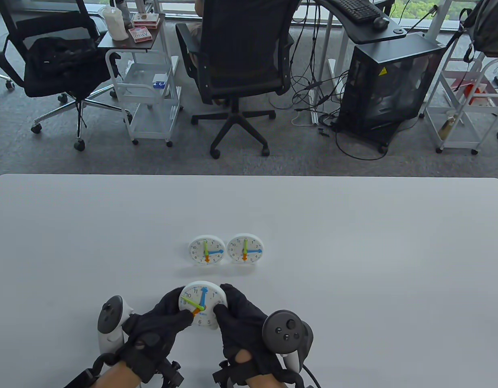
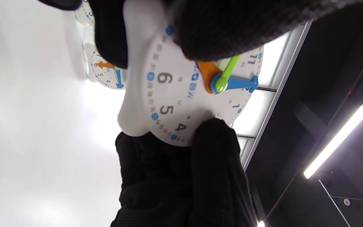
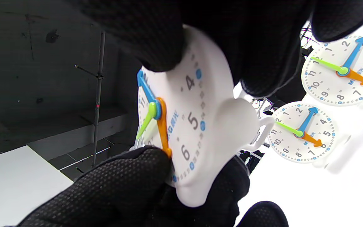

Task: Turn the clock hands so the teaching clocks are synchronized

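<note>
A: Where do we have the clock (image 1: 201, 304)?

B: Low in the middle of the frame, lifted between both hands. Our right hand (image 1: 242, 323) grips its right rim, fingers curled around it. Our left hand (image 1: 162, 323) cups the left rim, a fingertip (image 3: 131, 176) touching the orange hand (image 3: 162, 132).

A: And the targets?

B: The two reference clocks (image 1: 206, 250) (image 1: 245, 249) stand side by side on the tabletop (image 1: 374, 262), just above ours, both showing green up, blue right, orange down.

A: So what matters?

B: Our orange hand points lower left, under the left fingertip; we judge it must swing toward six.
</note>
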`<state>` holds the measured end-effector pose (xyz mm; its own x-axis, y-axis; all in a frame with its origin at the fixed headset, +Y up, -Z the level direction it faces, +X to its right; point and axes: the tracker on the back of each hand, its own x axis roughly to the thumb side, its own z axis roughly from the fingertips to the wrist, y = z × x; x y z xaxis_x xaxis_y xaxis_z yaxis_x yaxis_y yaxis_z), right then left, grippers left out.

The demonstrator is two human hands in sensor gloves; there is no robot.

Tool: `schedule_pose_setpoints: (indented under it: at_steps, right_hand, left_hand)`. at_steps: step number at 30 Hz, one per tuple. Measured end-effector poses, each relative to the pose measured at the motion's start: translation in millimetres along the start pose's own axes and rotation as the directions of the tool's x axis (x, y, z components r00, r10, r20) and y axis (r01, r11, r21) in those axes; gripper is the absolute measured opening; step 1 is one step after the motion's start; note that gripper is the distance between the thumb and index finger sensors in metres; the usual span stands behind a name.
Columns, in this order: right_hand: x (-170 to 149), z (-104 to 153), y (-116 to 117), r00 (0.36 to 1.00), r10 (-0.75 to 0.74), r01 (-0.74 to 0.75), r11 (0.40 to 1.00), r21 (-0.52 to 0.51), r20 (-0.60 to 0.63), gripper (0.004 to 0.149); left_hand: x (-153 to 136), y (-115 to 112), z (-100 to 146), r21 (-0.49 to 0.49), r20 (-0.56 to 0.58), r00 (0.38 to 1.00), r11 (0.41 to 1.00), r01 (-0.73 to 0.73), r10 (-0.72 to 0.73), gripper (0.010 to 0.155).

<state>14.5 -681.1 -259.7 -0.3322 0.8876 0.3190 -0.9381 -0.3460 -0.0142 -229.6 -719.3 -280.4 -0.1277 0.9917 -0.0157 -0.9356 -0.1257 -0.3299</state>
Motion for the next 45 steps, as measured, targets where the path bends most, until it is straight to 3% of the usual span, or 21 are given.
schedule_pose_setpoints:
  at_steps: [27, 37, 45]
  right_hand:
    - [-0.6, -0.5, 1.7, 1.0, 0.007, -0.008, 1.0, 0.014, 0.004, 0.056]
    - [-1.7, -0.5, -0.2, 1.0, 0.004, -0.004, 1.0, 0.0, 0.013, 0.057]
    - [-1.4, 0.0, 0.6, 1.0, 0.017, -0.017, 1.0, 0.003, 0.015, 0.056]
  left_hand:
    - [-3.3, 2.8, -2.9, -0.029, -0.027, 0.997, 0.997, 0.074, -0.074, 0.066]
    - [-5.3, 3.6, -3.9, -0.035, 0.012, 0.999, 0.998, 0.046, -0.046, 0.057]
    - [-5.0, 4.6, -3.5, -0.025, 0.007, 0.997, 0.997, 0.079, -0.079, 0.059]
